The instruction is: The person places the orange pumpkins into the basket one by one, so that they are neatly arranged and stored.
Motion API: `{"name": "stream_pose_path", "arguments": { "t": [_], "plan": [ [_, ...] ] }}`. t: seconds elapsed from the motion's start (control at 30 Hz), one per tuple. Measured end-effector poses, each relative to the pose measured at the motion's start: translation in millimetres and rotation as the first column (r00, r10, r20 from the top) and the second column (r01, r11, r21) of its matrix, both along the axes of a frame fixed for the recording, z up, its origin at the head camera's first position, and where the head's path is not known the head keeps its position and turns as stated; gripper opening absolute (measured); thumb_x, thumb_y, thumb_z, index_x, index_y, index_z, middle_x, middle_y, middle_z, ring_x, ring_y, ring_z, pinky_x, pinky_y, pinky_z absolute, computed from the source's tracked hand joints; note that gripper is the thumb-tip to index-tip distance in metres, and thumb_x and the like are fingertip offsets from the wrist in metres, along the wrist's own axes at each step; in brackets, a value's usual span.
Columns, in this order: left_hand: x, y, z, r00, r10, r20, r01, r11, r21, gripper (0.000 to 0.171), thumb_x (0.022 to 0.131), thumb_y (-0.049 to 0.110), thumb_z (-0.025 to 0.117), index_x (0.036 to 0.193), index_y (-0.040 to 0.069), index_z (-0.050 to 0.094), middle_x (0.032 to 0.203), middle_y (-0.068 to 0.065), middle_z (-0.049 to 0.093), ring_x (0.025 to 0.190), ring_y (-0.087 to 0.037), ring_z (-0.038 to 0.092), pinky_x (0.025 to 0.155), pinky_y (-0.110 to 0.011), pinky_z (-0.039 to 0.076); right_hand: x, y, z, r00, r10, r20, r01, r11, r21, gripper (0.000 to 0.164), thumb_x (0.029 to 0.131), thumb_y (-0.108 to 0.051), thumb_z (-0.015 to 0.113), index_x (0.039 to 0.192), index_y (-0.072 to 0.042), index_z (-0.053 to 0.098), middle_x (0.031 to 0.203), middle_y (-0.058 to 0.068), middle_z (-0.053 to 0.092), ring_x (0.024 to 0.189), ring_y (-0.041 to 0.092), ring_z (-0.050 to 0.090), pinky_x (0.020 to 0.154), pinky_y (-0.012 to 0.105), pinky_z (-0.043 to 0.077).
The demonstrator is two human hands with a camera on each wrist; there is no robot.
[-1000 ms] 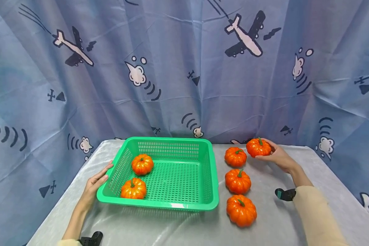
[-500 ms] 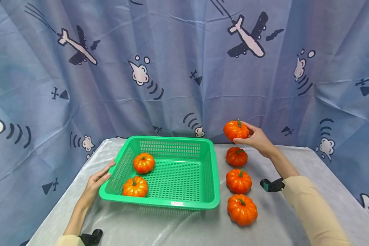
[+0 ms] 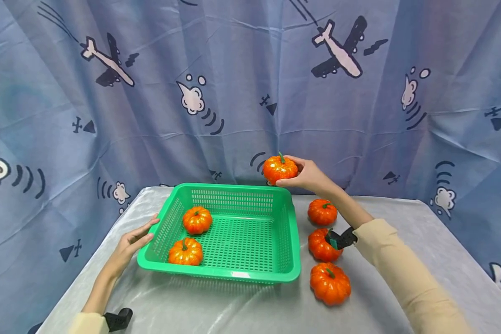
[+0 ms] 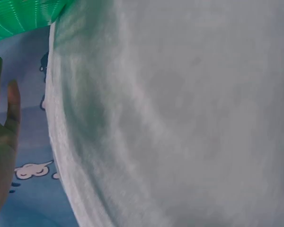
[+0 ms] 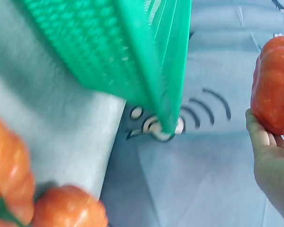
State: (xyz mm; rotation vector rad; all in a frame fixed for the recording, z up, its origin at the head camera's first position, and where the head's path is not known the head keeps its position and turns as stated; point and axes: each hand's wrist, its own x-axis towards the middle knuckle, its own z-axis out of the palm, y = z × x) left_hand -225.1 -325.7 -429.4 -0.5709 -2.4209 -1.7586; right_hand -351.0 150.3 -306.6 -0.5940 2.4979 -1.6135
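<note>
My right hand (image 3: 306,176) grips a small orange pumpkin (image 3: 279,170) with a green stem, held up over the far right corner of the green plastic basket (image 3: 234,274). In the right wrist view that pumpkin (image 5: 274,90) shows at the right edge, fingers and thumb around its side. My left hand (image 3: 133,243) touches the basket's left rim with its fingers fairly straight. Two pumpkins lie inside the basket along its left side, one toward the back (image 3: 197,220) and one in front (image 3: 185,252). The left wrist view shows the left hand (image 4: 2,113) close to the basket's edge.
Right of the basket, three pumpkins stand in a column: a back one (image 3: 322,212), a middle one (image 3: 322,246) partly hidden by the right wrist's black strap, and a front one (image 3: 330,284). A blue patterned curtain (image 3: 242,93) hangs behind the cloth-covered table (image 3: 183,311).
My right hand has lifted its pumpkin from the table's back right and carried it left, past the column, to above the basket's corner. My left hand stays at the rim.
</note>
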Motion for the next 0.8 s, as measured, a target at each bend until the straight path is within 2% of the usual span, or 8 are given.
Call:
{"name": "stream_pose_path", "arguments": {
  "t": [0.23, 0.43, 0.57, 0.8],
  "plan": [
    [-0.9, -5.0, 4.4, 0.997, 0.018, 0.073, -0.014, 0.998, -0.056, 0.045, 0.100, 0.013, 0.050, 0.143, 0.004, 0.044, 0.155, -0.009, 0.027, 0.132, 0.010, 0.026, 0.097, -0.008, 0.031, -4.4, -44.7, 5.5, 0.999, 0.031, -0.023, -0.029, 0.996, 0.084, 0.081, 0.073, -0.026, 0.084, 0.142, -0.010, 0.046, 0.120, 0.012, 0.063, 0.104, 0.025, 0.060, 0.088, 0.037, 0.051],
    [-1.1, -7.1, 6.8, 0.997, 0.011, 0.070, -0.007, 0.998, -0.062, 0.045, 0.099, 0.012, 0.051, 0.143, 0.005, 0.045, 0.155, -0.010, 0.027, 0.133, 0.009, 0.027, 0.098, -0.008, 0.031, -8.6, -81.1, 6.3, 0.996, 0.089, -0.008, -0.088, 0.993, 0.081, 0.074, 0.074, -0.022, 0.083, 0.138, -0.007, 0.050, 0.119, 0.012, 0.062, 0.103, 0.025, 0.059, 0.088, 0.037, 0.052],
    [-1.7, -8.4, 7.2, 0.998, 0.001, 0.062, 0.003, 0.998, -0.068, 0.045, 0.099, 0.011, 0.051, 0.143, 0.005, 0.044, 0.154, -0.011, 0.028, 0.133, 0.009, 0.028, 0.098, -0.009, 0.031, -11.3, -101.9, 0.6, 0.993, 0.115, 0.014, -0.115, 0.989, 0.089, 0.071, 0.073, -0.022, 0.084, 0.135, -0.008, 0.053, 0.118, 0.010, 0.063, 0.102, 0.024, 0.060, 0.087, 0.034, 0.052],
    [-1.9, -8.5, 7.3, 0.997, -0.007, 0.073, 0.012, 0.998, -0.065, 0.046, 0.099, 0.012, 0.051, 0.143, 0.004, 0.044, 0.155, -0.012, 0.025, 0.132, 0.010, 0.027, 0.097, -0.009, 0.032, -5.9, -127.8, -18.4, 0.992, 0.095, 0.078, -0.107, 0.981, 0.162, 0.071, 0.070, -0.021, 0.086, 0.133, -0.008, 0.055, 0.115, 0.011, 0.065, 0.100, 0.024, 0.061, 0.083, 0.033, 0.054]
  ]
}}
